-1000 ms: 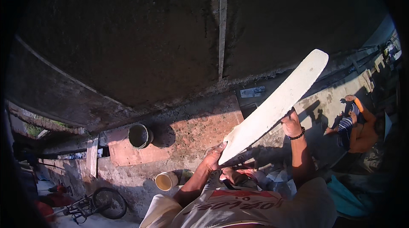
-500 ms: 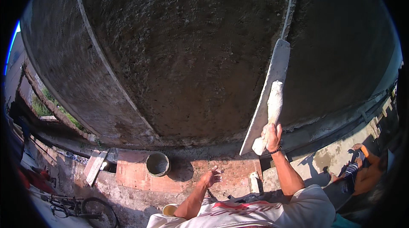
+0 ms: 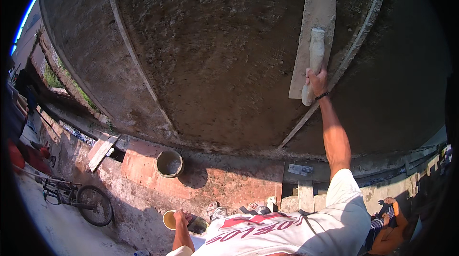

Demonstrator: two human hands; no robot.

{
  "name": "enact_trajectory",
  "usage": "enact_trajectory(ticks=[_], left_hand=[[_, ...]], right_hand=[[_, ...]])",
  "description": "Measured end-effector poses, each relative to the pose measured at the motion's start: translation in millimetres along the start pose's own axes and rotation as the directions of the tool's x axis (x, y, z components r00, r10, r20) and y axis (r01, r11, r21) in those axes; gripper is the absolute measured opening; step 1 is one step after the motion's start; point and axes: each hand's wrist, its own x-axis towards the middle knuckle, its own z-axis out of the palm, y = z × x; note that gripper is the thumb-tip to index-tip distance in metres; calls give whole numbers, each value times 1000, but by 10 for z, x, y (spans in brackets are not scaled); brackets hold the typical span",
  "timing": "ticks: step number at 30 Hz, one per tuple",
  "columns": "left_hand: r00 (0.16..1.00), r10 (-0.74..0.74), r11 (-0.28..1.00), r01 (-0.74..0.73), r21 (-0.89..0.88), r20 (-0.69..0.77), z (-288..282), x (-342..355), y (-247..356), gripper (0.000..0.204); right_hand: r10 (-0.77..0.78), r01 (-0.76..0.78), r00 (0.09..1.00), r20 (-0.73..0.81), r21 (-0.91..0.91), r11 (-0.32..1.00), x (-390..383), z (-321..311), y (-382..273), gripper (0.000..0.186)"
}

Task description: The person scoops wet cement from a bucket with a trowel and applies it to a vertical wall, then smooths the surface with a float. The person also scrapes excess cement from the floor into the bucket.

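My right hand [image 3: 317, 83] is closed round the handle of a long plastering float [image 3: 321, 5], raised against the dark, wet-looking plastered wall [image 3: 224, 65]. The float's plate is caked with pale mortar and stands almost upright, just left of the right-hand pale strip [image 3: 366, 29] on the wall. Low down, my left hand [image 3: 180, 216] overlaps the edge of a small yellowish bucket [image 3: 169, 219]. Its fingers are too small and hidden to show whether they grip the bucket.
A mortar-stained bucket [image 3: 170, 164] stands on a reddish board [image 3: 143, 163] at the wall's foot. Another pale strip [image 3: 131, 48] runs down the wall at left. A bicycle [image 3: 93, 205] is at lower left. A person in orange [image 3: 394, 232] sits at lower right.
My right hand has lifted the float up the wall, and its plate now faces me more broadly. My left hand has dropped down and left to the yellowish bucket. The view has shifted.
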Motion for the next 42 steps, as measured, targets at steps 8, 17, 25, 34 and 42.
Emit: enact_trajectory(ticks=[8, 17, 25, 34, 42], left_hand=[[961, 9, 981, 45, 190, -275, -364, -789, -1020, 31], [973, 141, 978, -166, 127, 185, 433, 201, 182, 28], [951, 184, 872, -274, 405, 246, 1015, -223, 585, 47], [978, -110, 926, 165, 340, -177, -89, 164, 226, 30], [974, 192, 878, -224, 423, 118, 619, 676, 876, 42]], right_hand=[[-4, -69, 975, -224, -315, 947, -126, 850, 371, 44], [-272, 250, 956, -107, -180, 951, 733, 1548, -736, 34], [-108, 33, 984, -145, -448, 894, -825, 1230, 517, 42], [-252, 144, 942, -220, -413, 899, 1019, 1676, -1349, 40], [-115, 204, 979, 170, -742, 638, 546, 2103, -1208, 49]])
